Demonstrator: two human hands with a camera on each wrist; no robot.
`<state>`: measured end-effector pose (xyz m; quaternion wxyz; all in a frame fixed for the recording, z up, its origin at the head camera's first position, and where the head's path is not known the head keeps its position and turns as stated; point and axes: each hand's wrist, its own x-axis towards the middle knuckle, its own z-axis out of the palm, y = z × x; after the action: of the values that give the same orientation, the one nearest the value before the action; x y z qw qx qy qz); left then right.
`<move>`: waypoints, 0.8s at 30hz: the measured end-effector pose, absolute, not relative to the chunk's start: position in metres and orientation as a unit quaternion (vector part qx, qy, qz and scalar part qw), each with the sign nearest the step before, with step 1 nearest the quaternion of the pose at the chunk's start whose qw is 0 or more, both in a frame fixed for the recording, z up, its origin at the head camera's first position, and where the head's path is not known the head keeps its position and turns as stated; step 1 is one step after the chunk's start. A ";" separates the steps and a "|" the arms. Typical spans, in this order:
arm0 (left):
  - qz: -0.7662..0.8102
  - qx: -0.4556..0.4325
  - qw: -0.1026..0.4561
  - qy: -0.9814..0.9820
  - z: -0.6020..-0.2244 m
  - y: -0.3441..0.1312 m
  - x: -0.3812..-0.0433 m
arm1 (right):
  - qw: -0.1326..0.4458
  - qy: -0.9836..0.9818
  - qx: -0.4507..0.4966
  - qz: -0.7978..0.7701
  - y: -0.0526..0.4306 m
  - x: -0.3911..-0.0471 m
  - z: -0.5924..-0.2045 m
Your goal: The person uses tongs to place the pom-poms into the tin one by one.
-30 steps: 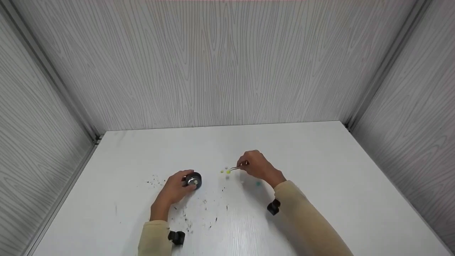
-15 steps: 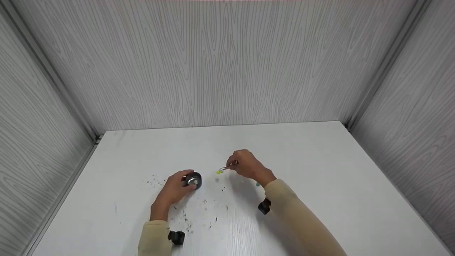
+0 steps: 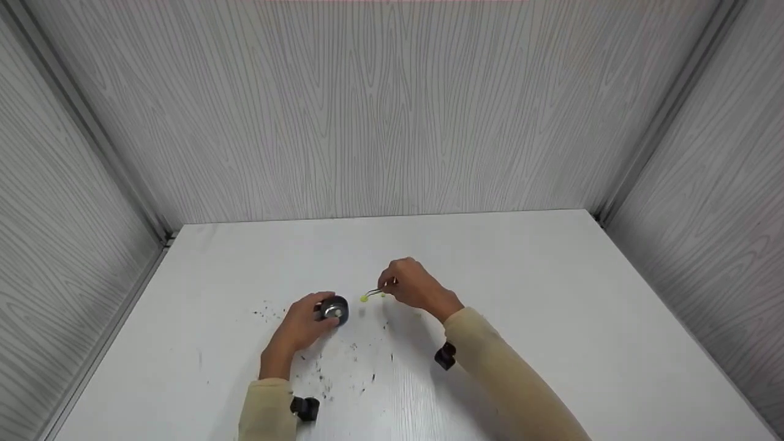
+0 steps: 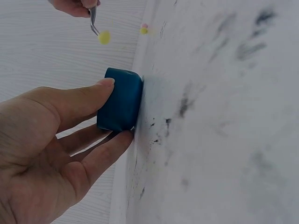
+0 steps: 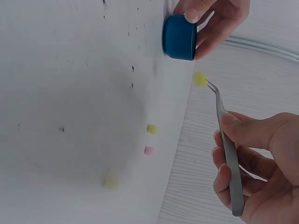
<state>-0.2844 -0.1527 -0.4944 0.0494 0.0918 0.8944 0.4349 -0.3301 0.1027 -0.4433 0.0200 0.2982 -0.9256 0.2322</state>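
Observation:
My left hand grips a small round blue cup between thumb and fingers, low on the white table. Its shiny inside faces up in the head view, with a small pale ball in it. With thumb and fingers, my right hand holds steel tweezers that have bent tips. At those tips is a small yellow ball, raised off the table and just right of the cup in the head view. The cup's far side is hidden in both wrist views.
Behind the tweezers, another yellow ball and a pink ball lie on the table. A paler yellowish ball looks blurred farther off. Dark smudges mark the white table. Wood-grained panels stand at back and sides.
My right hand has moved left, carrying the tweezers and yellow ball closer to the cup. The left hand and cup stay in place. A teal ball seen earlier is now hidden by the right arm.

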 end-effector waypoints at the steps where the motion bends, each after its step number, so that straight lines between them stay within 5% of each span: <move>1: 0.436 0.091 0.050 0.894 -0.494 -0.152 -0.284 | 0.020 -0.926 0.298 0.232 0.102 -0.330 -0.444; 24: 0.426 0.088 0.048 0.899 -0.491 -0.152 -0.282 | 0.008 -0.925 0.310 0.221 0.068 -0.333 -0.447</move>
<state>-0.2822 -0.1524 -0.4912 0.0478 0.0879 0.8994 0.4256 -0.3335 0.0678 -0.4468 0.0085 0.3100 -0.9247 0.2209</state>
